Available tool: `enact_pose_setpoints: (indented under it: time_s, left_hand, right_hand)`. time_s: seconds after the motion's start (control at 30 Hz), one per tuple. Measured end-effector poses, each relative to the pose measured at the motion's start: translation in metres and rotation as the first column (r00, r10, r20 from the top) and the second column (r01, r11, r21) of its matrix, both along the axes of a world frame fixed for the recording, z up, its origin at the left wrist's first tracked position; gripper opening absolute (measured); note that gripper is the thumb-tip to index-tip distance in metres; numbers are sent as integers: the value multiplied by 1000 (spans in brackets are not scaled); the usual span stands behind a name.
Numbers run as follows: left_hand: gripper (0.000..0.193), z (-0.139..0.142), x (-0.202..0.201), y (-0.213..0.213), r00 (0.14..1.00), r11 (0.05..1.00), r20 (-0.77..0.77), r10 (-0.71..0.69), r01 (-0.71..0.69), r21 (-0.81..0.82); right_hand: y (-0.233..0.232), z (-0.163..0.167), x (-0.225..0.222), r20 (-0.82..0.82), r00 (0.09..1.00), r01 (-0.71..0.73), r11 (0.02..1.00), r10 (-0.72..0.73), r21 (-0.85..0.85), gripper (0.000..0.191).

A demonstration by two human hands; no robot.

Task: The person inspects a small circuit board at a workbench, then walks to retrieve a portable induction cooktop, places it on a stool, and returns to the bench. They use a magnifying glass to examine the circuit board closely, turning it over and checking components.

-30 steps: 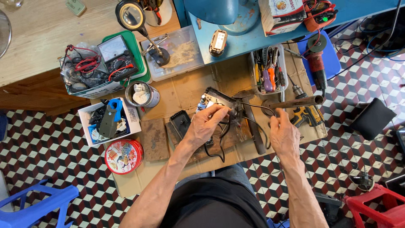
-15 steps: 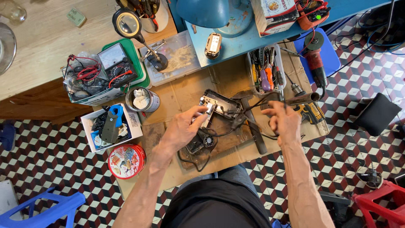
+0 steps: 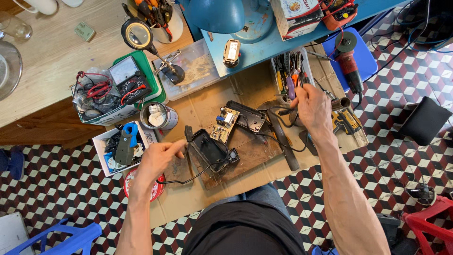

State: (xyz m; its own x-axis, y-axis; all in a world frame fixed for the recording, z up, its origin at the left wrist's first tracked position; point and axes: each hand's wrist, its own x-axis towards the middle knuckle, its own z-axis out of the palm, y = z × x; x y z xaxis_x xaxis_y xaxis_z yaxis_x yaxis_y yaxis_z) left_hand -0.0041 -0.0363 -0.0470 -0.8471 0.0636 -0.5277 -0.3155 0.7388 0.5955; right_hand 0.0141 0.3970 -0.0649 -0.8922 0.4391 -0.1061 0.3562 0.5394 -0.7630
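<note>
An opened black plastic casing (image 3: 207, 148) lies on a worn wooden board (image 3: 255, 151) in front of me, with a small fan (image 3: 233, 156) at its edge. Beside it sit a green circuit board (image 3: 224, 125) and the other black casing half (image 3: 247, 115). My left hand (image 3: 158, 160) is left of the casing, fingers pinched, and a thin black cable (image 3: 193, 178) runs from under it to the casing. My right hand (image 3: 309, 106) reaches into the near end of a tray of hand tools (image 3: 288, 71). Its fingers curl among the handles, and its grip is hidden.
A magnifier on a stand (image 3: 139, 35), a multimeter in a box (image 3: 127, 82), a tin can (image 3: 158, 115), a white parts box (image 3: 120, 148) and a round red tin (image 3: 153, 191) lie left. An angle grinder (image 3: 349, 61) and yellow drill (image 3: 347, 120) lie right. A blue lamp (image 3: 217, 14) stands behind.
My left hand has drawn back left off the casing, trailing the cable. My right hand has moved up from the board to the tool tray.
</note>
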Motion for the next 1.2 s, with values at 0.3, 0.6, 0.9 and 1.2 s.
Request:
enact_pose_setpoints:
  time_s: [0.3,0.6,0.9,1.2]
  left_hand:
    - [38,-62,45,69,782,884,-456,-425,466,-23]
    - [31,-1,136,256,974,940,-17,-225,222,259]
    - [41,-57,260,496,905,799,290,-312,85,596]
    - [52,-67,358,724,859,693,251,-447,155,704]
  right_hand:
    - [-17,22,34,-95,983,-116,931,158,346,29]
    - [9,34,202,-188,981,42,999,-41,0,27]
    - [184,47,363,46,936,350,913,-349,-211,50]
    - [389,51,504,266,830,553,785,-490,-280,51]
